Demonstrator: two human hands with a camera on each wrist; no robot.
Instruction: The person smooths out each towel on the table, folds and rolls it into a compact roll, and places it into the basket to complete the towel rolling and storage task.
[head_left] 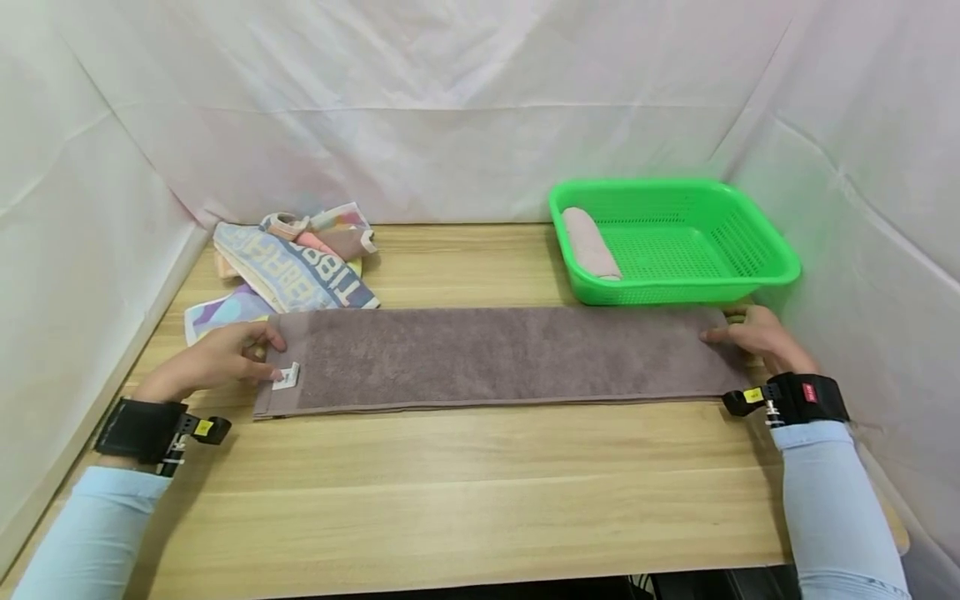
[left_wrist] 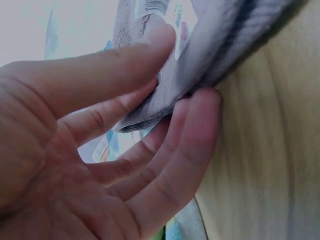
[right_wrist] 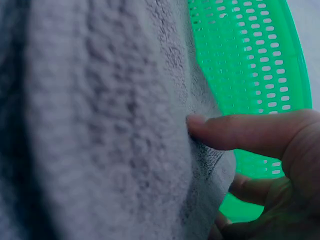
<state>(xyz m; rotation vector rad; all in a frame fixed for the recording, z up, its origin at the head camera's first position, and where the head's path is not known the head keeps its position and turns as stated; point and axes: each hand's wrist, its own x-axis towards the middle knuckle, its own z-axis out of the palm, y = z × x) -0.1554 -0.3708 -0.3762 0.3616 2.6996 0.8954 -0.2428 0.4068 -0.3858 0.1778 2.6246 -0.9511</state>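
Observation:
A greyish-purple towel, folded into a long strip, lies across the wooden table. My left hand pinches its left end, thumb on top beside a white label and fingertips at the underside. In the left wrist view, the towel's layered edge runs between thumb and fingers. At the other end my right hand grips the towel, thumb on the upper face. The right wrist view has the thumb pressing into the towel, while the other fingers are partly hidden behind it.
A green perforated basket stands at the back right, holding a rolled pale towel along its left side. Crumpled patterned towels are piled at the back left. White cloth walls enclose the table at the back and sides.

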